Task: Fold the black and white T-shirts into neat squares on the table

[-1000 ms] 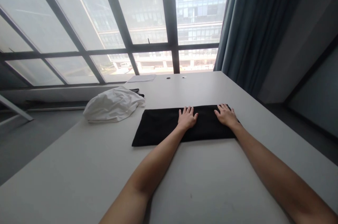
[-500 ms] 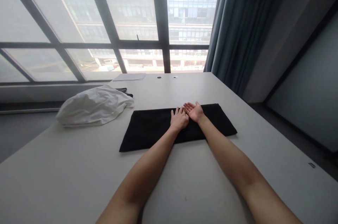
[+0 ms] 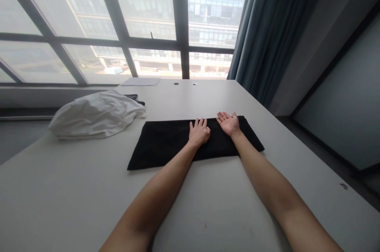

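A folded black cloth (image 3: 166, 141) lies flat across the white table (image 3: 219, 200), its long side running left to right. My left hand (image 3: 199, 131) rests palm down near the cloth's middle, fingers apart and pointing to its far edge. To the right of it, my right hand (image 3: 229, 123) is turned palm up over the right part of the cloth, fingers spread, with nothing in it. A gap of black cloth shows between the two hands.
A crumpled white cloth (image 3: 95, 115) sits at the table's left edge, with dark strips (image 3: 135, 98) poking out behind it. Papers (image 3: 141, 81) lie at the far edge before the window. A blue-grey curtain (image 3: 267, 26) hangs at the right.
My right hand has moved right, away from my left hand; the two were close together before. My left hand stays on the cloth. The view has shifted slightly.
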{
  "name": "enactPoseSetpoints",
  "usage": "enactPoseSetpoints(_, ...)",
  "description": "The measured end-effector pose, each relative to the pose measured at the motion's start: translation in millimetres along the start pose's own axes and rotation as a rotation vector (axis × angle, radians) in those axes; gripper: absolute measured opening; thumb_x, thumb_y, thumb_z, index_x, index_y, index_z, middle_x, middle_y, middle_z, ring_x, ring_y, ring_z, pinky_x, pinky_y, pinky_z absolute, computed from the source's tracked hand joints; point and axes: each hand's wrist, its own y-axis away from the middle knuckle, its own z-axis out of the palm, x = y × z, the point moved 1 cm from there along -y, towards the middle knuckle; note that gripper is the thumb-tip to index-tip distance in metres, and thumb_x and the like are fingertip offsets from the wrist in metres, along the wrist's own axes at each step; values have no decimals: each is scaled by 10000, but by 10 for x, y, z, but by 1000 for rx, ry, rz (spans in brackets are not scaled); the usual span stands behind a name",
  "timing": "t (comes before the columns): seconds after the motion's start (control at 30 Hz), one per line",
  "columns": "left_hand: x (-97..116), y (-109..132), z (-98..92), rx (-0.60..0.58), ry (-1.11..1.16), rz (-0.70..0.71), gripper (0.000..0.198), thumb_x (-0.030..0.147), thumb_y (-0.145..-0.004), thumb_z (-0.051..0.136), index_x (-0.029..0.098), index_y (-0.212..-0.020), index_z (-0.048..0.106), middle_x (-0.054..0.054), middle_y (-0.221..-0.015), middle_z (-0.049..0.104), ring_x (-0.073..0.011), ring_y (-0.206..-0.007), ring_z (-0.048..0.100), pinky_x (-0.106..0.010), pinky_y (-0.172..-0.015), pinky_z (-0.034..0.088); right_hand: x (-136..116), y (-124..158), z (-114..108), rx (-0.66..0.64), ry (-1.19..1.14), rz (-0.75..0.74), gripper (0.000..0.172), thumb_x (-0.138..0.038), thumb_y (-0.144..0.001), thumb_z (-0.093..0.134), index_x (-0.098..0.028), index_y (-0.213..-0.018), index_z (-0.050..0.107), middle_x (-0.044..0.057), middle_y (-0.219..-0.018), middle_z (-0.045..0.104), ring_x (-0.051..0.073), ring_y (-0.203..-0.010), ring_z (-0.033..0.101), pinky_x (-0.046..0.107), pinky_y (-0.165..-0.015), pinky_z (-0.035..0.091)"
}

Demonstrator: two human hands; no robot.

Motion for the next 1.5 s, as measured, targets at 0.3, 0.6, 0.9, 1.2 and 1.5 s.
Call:
enactPoseSetpoints(0.3,-14,-11,-10,-12,-5,5,577,331,-1002,291,166,-1546,389,-94,-1631,322,-325,-1506,255,-613,-1199,183,-16,63,59,-14,-63,-133,467,-505,-990,294,-251,-1281,556,103,-1466,521,179,-1382,478,405,-1091,454)
enactPoseSetpoints(0.6,-42,-61,11,-48,-30,8,598,335,-997,269,150,-1557,366,-95,-1641,296,-327,-1513,241,-625,-1194,193,-168,35,-51,-73,-180,-16,457,-499,-1008,302,-218,-1267,552,136,-1337,602,210,-1250,596,424,-994,541)
enactPoseSetpoints(0.9,-64,-88,26,-67,-26,-1,596,356,-1004,265,182,-1568,349,-83,-1651,275,-326,-1520,221,-620,-1200,182,-646,22,-395,-86,-253,-149,367,-410,-1013,361,-216,-1261,551,125,-1268,647,206,-1184,634,440,-963,565)
enactPoseSetpoints(1.2,-48,-77,6,-66,-20,-9,576,358,-1012,276,208,-1561,362,-78,-1650,279,-319,-1521,221,-606,-1205,168,-750,70,-652,89,-114,-195,368,-423,-1007,302,-210,-1165,557,129,-1250,634,182,-1147,642,390,-945,572)
enactPoseSetpoints(1.5,-50,-73,2,-74,-6,-7,585,402,-1025,260,194,-1562,358,-88,-1647,285,-319,-1521,220,-609,-1202,172,-981,113,-338,310,656,-314,224,-275,-939,436,-213,-1086,593,71,-1038,703,154,-904,695,269,-774,587)
